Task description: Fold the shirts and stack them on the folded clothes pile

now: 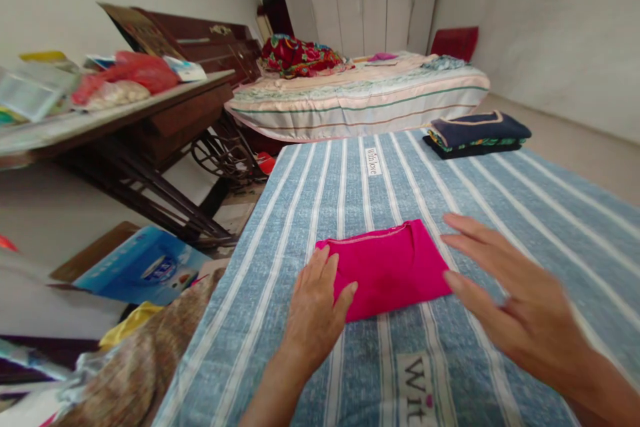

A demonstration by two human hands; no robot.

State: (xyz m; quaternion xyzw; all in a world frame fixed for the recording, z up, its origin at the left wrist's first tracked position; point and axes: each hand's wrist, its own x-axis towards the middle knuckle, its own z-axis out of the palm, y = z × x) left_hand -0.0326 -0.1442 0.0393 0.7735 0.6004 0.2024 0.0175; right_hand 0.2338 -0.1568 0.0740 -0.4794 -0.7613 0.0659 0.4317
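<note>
A folded bright pink garment (393,267) lies on a blue and white striped bed sheet (350,180). My left hand (315,307) rests flat on the sheet at the garment's left edge, with fingers stretched out and the thumb touching the cloth. My right hand (510,293) hovers open at the garment's right edge. Its fingers are spread and point left, and the fingertips are at the cloth's corner. Neither hand holds anything.
A stack of folded dark clothes (475,133) sits at the sheet's far right. Beyond it is a mattress (360,100) with a red floral bundle (297,53). At the left stand a sewing-machine table (150,120) with bags, a blue box (145,267) and a brown cloth (145,360).
</note>
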